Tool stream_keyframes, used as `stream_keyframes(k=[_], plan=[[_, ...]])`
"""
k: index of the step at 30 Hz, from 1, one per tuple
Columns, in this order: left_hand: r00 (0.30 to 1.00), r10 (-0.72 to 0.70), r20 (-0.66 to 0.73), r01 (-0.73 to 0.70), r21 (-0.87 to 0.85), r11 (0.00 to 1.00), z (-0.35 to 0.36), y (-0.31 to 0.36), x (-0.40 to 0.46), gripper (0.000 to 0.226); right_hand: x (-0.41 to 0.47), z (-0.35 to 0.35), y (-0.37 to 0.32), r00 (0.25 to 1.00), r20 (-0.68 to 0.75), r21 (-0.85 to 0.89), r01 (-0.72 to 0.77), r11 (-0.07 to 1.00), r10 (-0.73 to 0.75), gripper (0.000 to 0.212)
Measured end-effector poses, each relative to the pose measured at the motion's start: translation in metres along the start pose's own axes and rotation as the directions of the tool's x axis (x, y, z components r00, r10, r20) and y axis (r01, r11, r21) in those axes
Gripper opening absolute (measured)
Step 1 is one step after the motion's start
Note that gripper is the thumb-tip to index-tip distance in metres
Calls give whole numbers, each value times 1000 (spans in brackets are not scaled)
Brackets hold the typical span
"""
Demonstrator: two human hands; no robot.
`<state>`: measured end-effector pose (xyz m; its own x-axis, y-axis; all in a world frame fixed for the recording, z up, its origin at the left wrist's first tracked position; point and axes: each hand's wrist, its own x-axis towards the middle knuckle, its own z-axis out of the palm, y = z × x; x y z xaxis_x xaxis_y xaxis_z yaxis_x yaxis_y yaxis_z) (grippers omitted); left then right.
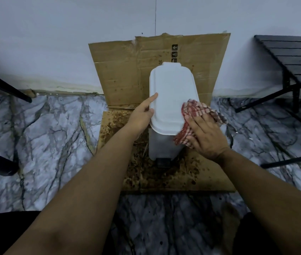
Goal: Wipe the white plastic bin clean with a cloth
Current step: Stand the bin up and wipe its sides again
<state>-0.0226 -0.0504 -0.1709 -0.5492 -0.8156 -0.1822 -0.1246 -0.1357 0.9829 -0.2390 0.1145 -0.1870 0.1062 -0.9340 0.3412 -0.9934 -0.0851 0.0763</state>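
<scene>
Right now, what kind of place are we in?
Probably a home floor corner, not a workshop: marble-patterned floor, a white pedal bin on stained cardboard against a plain wall, and a black slatted table beside it.

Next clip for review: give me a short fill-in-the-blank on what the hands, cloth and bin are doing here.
1. The right hand presses a red-and-white ____ cloth against the bin.
2. The left hand steadies the white bin at the ____ side of its lid.
3. The bin stands on stained ____.

Missing words: checked; left; cardboard
</scene>
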Motion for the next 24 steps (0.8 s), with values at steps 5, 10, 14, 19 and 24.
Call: stream_keyframes(k=[5,10,14,19,24], plan=[[991,-45,-122,32,-111,993,-6,-35,-18,69,32,-15,-3,992,51,110,109,988,-115,66],[989,-65,134,49,115,992,5,-99,-28,96,55,-21,5,990,117,306,35,951,-74,74],[997,60,-41,-53,144,988,23,-113,-24,91,68,-28,-1,971,216,293,39,955,-106,82],[988,100,-119,-77,183,980,29,-134,-11,84,105,-27,-41,942,326,152,26,988,-75,82],[982,150,-116,-116,259,959,34,-140,-9,81,162,-8,-83,951,298,80,-105,991,76,58]])
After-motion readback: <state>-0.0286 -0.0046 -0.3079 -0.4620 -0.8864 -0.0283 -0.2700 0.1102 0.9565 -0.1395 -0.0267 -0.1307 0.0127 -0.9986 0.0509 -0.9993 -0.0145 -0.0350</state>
